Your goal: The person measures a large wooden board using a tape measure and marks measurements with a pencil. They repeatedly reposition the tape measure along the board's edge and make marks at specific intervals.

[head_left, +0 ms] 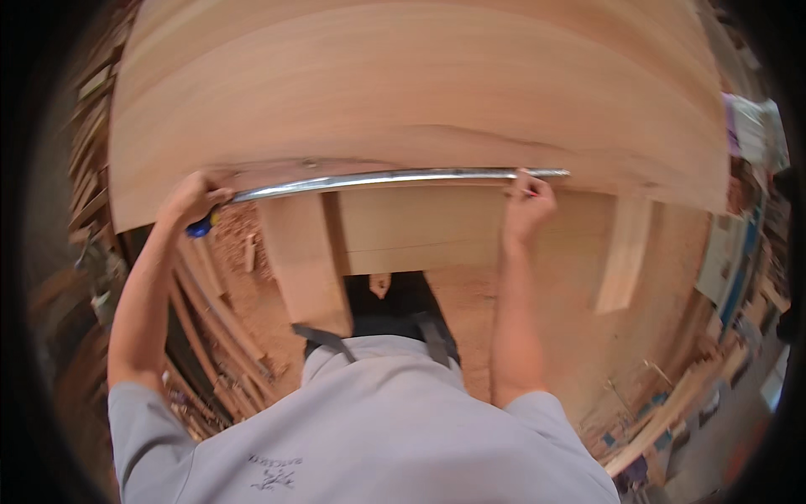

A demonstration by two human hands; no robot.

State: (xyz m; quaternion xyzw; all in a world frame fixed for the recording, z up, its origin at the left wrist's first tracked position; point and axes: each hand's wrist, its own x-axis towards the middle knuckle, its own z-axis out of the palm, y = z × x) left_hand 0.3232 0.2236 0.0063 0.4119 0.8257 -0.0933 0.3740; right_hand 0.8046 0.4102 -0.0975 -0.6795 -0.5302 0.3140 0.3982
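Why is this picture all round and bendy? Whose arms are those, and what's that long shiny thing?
There is just one picture. It comes from a very wide camera on a person's head, looking down, so straight things look curved. You see that person's own arms and grey shirt.

The big flat thing is a wooden board. A long silver strip, which looks like a measuring tape, runs along its near edge. The left hand grips the strip's left end, by a blue case. The right hand is at the strip near its other end; it's too blurry to tell whether it pinches it.
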